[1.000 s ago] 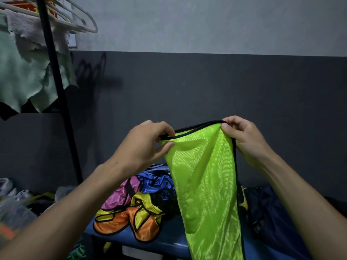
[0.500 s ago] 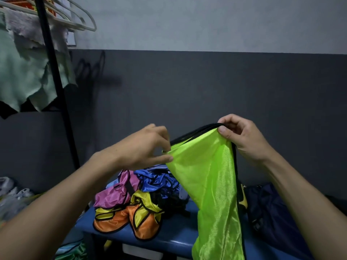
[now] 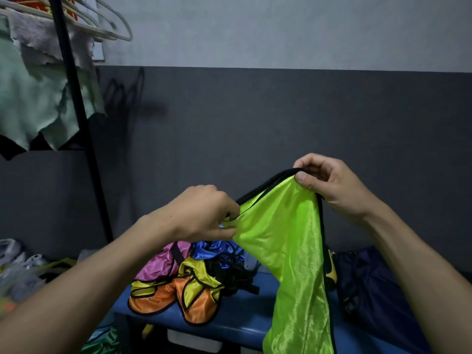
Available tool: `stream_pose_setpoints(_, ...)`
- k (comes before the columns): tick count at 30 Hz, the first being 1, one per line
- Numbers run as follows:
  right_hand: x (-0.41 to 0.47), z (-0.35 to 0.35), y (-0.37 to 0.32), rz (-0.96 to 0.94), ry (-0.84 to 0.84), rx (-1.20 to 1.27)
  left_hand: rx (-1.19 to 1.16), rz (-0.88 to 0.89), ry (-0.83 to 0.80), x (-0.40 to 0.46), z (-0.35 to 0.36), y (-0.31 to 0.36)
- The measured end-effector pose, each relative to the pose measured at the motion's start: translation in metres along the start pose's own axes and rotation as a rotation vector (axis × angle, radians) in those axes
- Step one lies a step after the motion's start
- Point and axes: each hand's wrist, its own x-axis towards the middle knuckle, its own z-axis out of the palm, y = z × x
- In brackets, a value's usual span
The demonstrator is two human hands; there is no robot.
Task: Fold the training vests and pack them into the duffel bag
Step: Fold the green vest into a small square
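The lime vest (image 3: 293,251) hangs in the air in front of the person, its long axis close to vertical, the top edge at the hands and the tail running down past the bottom of the view. That top edge slopes, high at the right and lower at the left. The right hand (image 3: 332,185) pinches the upper corner between thumb and curled fingers; the left hand (image 3: 204,213) grips the opposite corner, fingers bunched round the cloth. Compared with a second ago, the left hand has dropped and pulled the fabric lower, so the edge that lay nearly level is now slanted, and the head has tipped down, showing more of the bench (image 3: 242,325). The vest is shiny, fine-meshed lime green with black binding along its edges (several black-edged layers appear stacked at the top). Behind it, on the blue bench, lies a heap of other vests (image 3: 184,284) in pink, blue, yellow and orange. A dark navy bag (image 3: 370,284) sits at the right of the bench, just beside the hanging cloth.
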Motion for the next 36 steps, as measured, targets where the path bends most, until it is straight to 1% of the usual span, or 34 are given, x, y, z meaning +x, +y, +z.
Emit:
stream_pose_setpoints(2, -0.002, -0.004, 0.001, 0.002, 0.007, -0.014, 0.051, -0.025, 0.071, -0.004, 0.003, 0.000)
stream_pose_setpoints(4, -0.004, -0.007, 0.002, 0.005, 0.001, -0.035, -0.012, -0.046, 0.081, -0.007, 0.002, 0.001)
stream_pose_setpoints(7, -0.004, -0.005, 0.003, 0.002, -0.020, -0.059, -0.354, -0.060, 0.015, -0.007, -0.001, 0.008)
stream_pose_setpoints(9, -0.002, -0.001, 0.003, -0.004, -0.036, -0.082, -0.494, -0.082, 0.024, -0.003, -0.003, 0.015)
stream_pose_setpoints(11, 0.001, 0.002, 0.003, -0.008, -0.047, -0.111, -0.631, -0.143, 0.012, -0.001, -0.002, 0.019)
stream_pose_setpoints(13, 0.002, 0.004, 0.003, -0.007, -0.048, -0.140, -0.788, -0.207, -0.029, 0.000, -0.002, 0.019)
stream_pose_setpoints(16, 0.003, 0.002, 0.005, -0.007, -0.024, -0.181, -1.028, -0.242, -0.063, 0.000, -0.003, 0.017)
stream_pose_setpoints(18, 0.003, 0.000, 0.007, -0.006, -0.007, -0.187, -1.110, -0.274, -0.118, -0.001, -0.005, 0.014)
stream_pose_setpoints(21, 0.002, -0.003, 0.010, -0.012, 0.016, -0.205, -1.122, -0.301, -0.179, -0.004, -0.010, 0.009)
stream_pose_setpoints(24, 0.000, -0.006, 0.013, -0.007, 0.022, -0.215, -1.052, -0.291, -0.180, -0.008, -0.015, 0.003)
stream_pose_setpoints(29, -0.002, -0.010, 0.018, 0.007, 0.025, -0.218, -0.944, -0.160, -0.104, -0.015, -0.022, 0.000)
stream_pose_setpoints(32, -0.001, -0.005, 0.021, 0.025, 0.017, -0.248, -0.970, -0.103, -0.086, -0.015, -0.023, 0.005)
stream_pose_setpoints(34, -0.001, -0.002, 0.024, 0.037, 0.018, -0.271, -1.001, -0.096, -0.088, -0.015, -0.022, 0.005)
stream_pose_setpoints(35, -0.002, -0.002, 0.025, 0.040, 0.019, -0.277, -0.972, -0.095, -0.068, -0.016, -0.021, 0.004)
stream_pose_setpoints(36, -0.002, -0.002, 0.026, 0.042, 0.020, -0.279, -0.874, -0.084, -0.028, -0.017, -0.020, 0.001)
